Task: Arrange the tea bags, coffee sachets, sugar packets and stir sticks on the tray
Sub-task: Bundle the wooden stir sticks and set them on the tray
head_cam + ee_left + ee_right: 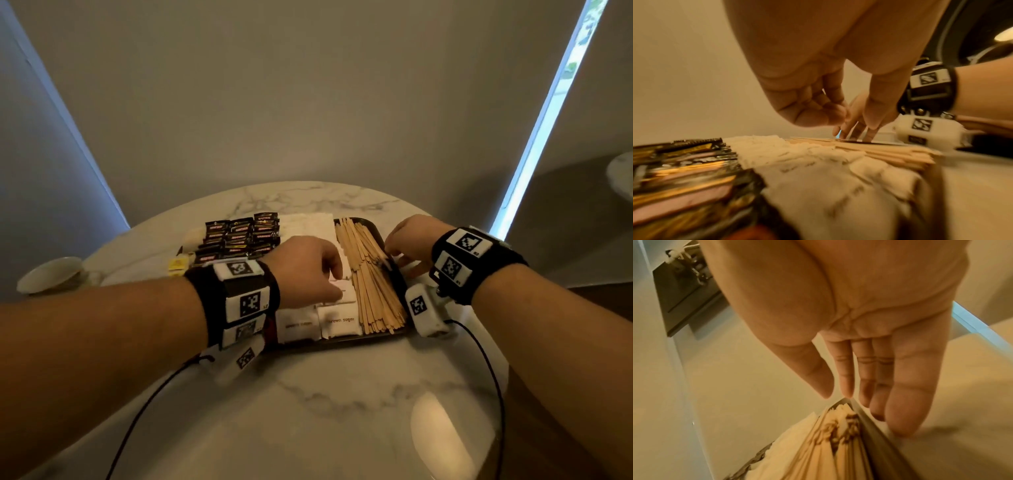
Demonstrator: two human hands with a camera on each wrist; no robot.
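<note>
Left hand (308, 270) hovered loosely curled, empty, over white paper sugar packets (339, 325); right hand's (412, 241) straight fingers pressed the dark rectangular tray's (399, 281) rim; a hard shove could scatter the pale wooden stir sticks (370, 274).

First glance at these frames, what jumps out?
The dark tray on the round marble table, packed in rows: black coffee sachets on its left, white sugar packets in the middle, a fan of wooden stir sticks along its right. Both hands are at it: the left hand hovers with curled fingers over the sugar packets, and the right hand has straight fingers at the tray's right rim.
</note>
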